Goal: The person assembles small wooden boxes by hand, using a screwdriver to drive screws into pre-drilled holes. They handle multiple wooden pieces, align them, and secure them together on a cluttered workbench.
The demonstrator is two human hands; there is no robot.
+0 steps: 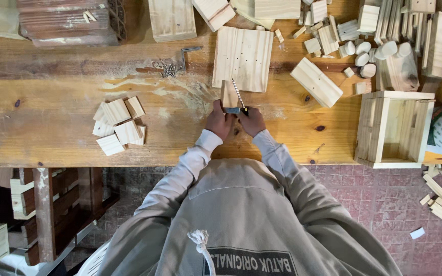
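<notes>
Two hands at one small block, mid-table

Both hands meet at the near-centre of the wooden table (52,133). Left hand (219,121) is closed around the lower end of a small upright wooden block (228,94), its fingers wrapped about a grey metal piece (231,110) at the block's base. Right hand (252,121) is closed on a screwdriver (239,96) with a dark handle; the thin shaft slants up and to the left, lying across or just beside the block's right edge. Whether the tip touches the wood cannot be told.

Just beyond the block lies a flat square board (243,57) bearing several small holes. Left of it, a pile of screws (169,70) sits beside a bent metal bracket (189,54). Further left, well apart from the hands, lies a cluster of small flat wooden squares (118,125). To the right, a rectangular block (315,82) lies at an angle, and an open wooden box (394,129) stands at the table's right end. Assorted offcuts and rounded wooden pegs (369,51) crowd the far right corner.
</notes>
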